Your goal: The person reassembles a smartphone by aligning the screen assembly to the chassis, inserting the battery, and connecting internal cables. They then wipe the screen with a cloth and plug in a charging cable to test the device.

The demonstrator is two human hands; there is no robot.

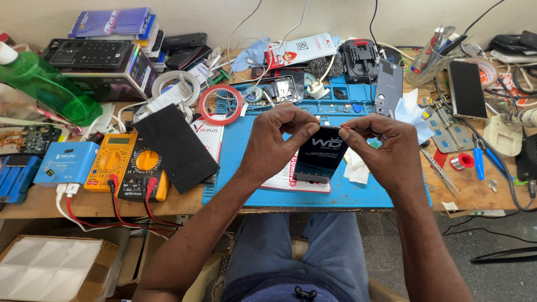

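While both hands meet at the centre of the frame, they hold a black phone screen panel [320, 155] upright and slightly tilted above the blue work mat [358, 193]. The left hand [274, 142] has its fingers curled narrow, thumb and forefinger pinched on the panel's upper left corner. The right hand [383, 146] is pinched the same way at the upper right corner, where a thin red tab [347, 127] shows at its fingertips. Under the panel, a white and red packet [282, 178] lies flat on the mat.

Left of the mat, a black foam sheet [174, 146] rests at an angle, and just beside it, toward the lower left, stand a yellow multimeter [111, 161] and a black and orange multimeter [142, 170] with red leads hanging over the table edge. A roll of red tape [221, 104] lies above the foam sheet. In the upper left a green bottle [47, 86] lies on its side. At the upper middle a black battery pack [359, 60] sits near a grey phone back cover [389, 86]. To the right, a dark phone [467, 89] lies face up, well apart from the hands, with blue-handled pliers [485, 157] below it.
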